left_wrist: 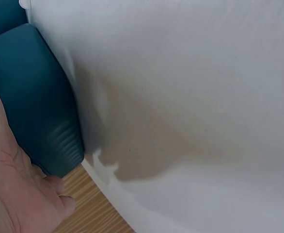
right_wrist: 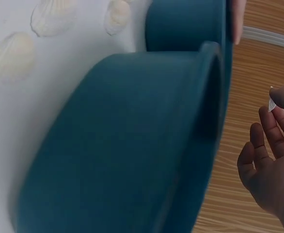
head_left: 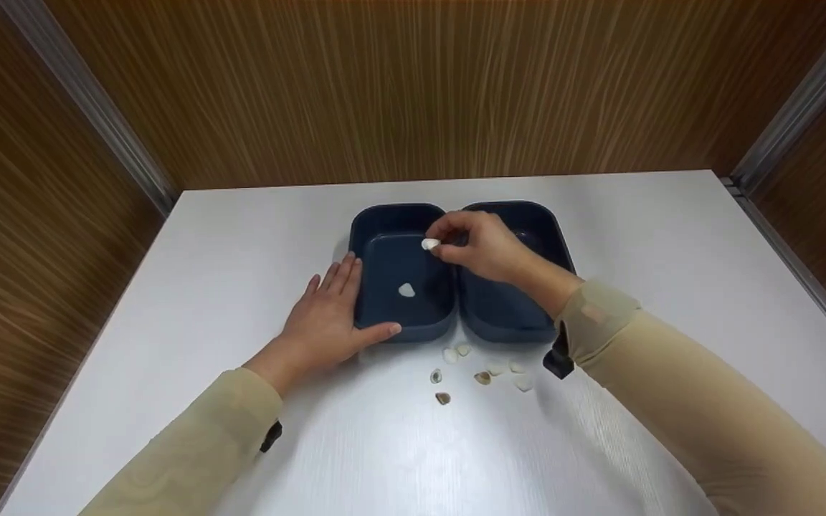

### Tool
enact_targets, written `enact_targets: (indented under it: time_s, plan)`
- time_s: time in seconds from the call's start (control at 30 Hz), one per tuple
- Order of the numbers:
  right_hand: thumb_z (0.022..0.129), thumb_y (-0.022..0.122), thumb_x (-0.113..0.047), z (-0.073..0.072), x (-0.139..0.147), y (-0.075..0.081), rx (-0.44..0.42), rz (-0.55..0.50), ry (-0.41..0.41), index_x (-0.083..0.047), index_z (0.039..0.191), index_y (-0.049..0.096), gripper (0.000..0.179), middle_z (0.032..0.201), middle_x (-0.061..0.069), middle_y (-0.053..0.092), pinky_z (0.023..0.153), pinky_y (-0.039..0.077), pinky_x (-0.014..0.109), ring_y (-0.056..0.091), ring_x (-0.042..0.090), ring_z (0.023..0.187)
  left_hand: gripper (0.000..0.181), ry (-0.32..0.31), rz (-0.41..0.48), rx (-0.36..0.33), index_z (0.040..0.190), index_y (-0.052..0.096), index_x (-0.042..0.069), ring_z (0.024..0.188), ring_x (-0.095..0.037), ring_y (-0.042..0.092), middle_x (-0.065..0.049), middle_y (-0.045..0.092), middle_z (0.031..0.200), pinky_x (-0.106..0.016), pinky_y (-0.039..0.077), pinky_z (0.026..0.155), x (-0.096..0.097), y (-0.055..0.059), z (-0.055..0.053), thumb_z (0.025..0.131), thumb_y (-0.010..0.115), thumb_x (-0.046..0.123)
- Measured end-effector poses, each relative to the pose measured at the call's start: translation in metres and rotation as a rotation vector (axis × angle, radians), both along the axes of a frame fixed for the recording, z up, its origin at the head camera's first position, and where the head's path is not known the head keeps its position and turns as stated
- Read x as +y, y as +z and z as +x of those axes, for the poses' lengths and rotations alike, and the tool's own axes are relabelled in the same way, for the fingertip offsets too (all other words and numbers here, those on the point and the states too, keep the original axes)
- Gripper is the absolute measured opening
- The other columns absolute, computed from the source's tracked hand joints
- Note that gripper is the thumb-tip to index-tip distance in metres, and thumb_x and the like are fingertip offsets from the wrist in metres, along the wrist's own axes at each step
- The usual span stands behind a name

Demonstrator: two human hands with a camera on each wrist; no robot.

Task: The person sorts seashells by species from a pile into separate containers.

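Two dark blue rectangular bowls stand side by side on the white table. Over the left bowl [head_left: 404, 331], my right hand [head_left: 481, 247] pinches a small white seashell [head_left: 430, 244] between thumb and fingertips; the shell [right_wrist: 272, 100] also shows in the right wrist view. On that bowl's floor lies another white seashell [head_left: 406, 290]. My left hand [head_left: 323, 315] rests with straight fingers along the left bowl's outer side, its thumb at the near edge. The right bowl [head_left: 510, 334] is partly covered by my right hand and forearm.
In front of the bowls several loose shells lie on the table [head_left: 399, 459], among them a brown shell [head_left: 443, 398], a brownish one [head_left: 482, 378] and a white one [head_left: 523, 384]. Wood-grain panels [head_left: 413, 93] enclose the table at the back and sides.
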State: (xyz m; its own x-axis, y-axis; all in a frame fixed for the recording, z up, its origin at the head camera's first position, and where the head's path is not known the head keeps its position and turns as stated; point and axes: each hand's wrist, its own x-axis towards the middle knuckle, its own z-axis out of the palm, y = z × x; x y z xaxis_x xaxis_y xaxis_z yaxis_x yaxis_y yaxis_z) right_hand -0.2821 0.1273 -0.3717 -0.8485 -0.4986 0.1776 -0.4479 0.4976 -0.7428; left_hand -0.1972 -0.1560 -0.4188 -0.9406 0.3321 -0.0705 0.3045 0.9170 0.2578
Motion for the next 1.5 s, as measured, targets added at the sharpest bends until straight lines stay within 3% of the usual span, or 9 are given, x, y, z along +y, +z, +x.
enact_targets:
  time_s: [0.4,0.8,0.97,1.17,1.3,1.5]
  plan:
    - [0.098,0.075,-0.011,-0.008,-0.015,-0.023,0.032,0.035,-0.015,-0.007,0.114,0.077,0.017,0.105,0.006,0.075,0.08,0.053,0.033,0.065,0.019,0.091,0.13,-0.004,-0.009,0.003,0.17,0.002,0.004,0.163,-0.033,0.003,-0.011,-0.003,0.178,-0.055,0.006,0.13,0.0,-0.001,-0.001,0.086,0.034,0.098]
    - [0.098,0.076,-0.012,-0.008,-0.018,-0.029,0.024,0.103,-0.065,-0.007,0.116,0.077,0.019,0.111,0.009,0.076,0.089,0.055,0.038,0.068,0.023,0.098,0.13,-0.014,-0.016,0.011,0.169,0.004,0.002,0.163,-0.036,0.007,-0.013,-0.001,0.178,-0.056,0.007,0.13,0.004,-0.002,-0.004,0.086,0.035,0.097]
    - [0.099,0.075,-0.013,-0.006,-0.014,-0.025,0.029,0.128,-0.076,-0.008,0.12,0.077,0.022,0.118,0.009,0.074,0.093,0.054,0.04,0.067,0.023,0.103,0.13,-0.018,-0.004,0.017,0.169,0.006,0.001,0.163,-0.036,0.009,-0.015,0.001,0.177,-0.056,0.008,0.13,0.006,-0.001,-0.005,0.087,0.038,0.096]
    - [0.098,0.075,-0.01,0.001,-0.002,-0.015,0.066,0.079,-0.063,-0.008,0.119,0.077,0.021,0.118,0.008,0.074,0.093,0.055,0.044,0.066,0.025,0.103,0.131,-0.012,-0.002,-0.008,0.17,0.003,0.003,0.163,-0.034,0.005,-0.013,-0.001,0.178,-0.055,0.005,0.13,0.007,-0.002,-0.007,0.086,0.037,0.097]
    - [0.097,0.076,-0.011,0.011,0.009,-0.004,0.106,0.038,-0.038,-0.008,0.118,0.078,0.021,0.116,0.008,0.075,0.096,0.055,0.042,0.068,0.025,0.108,0.131,-0.012,0.006,-0.003,0.17,0.003,0.003,0.163,-0.035,0.006,-0.014,-0.001,0.178,-0.055,0.004,0.13,0.005,-0.002,-0.008,0.086,0.037,0.097]
    - [0.097,0.077,-0.01,0.032,0.03,0.01,0.126,-0.019,0.006,-0.006,0.119,0.077,0.023,0.115,0.007,0.075,0.09,0.057,0.041,0.07,0.024,0.103,0.13,-0.005,0.038,0.03,0.169,0.006,0.001,0.162,-0.039,0.008,-0.015,0.001,0.177,-0.056,0.006,0.13,0.0,-0.002,-0.008,0.087,0.043,0.095]
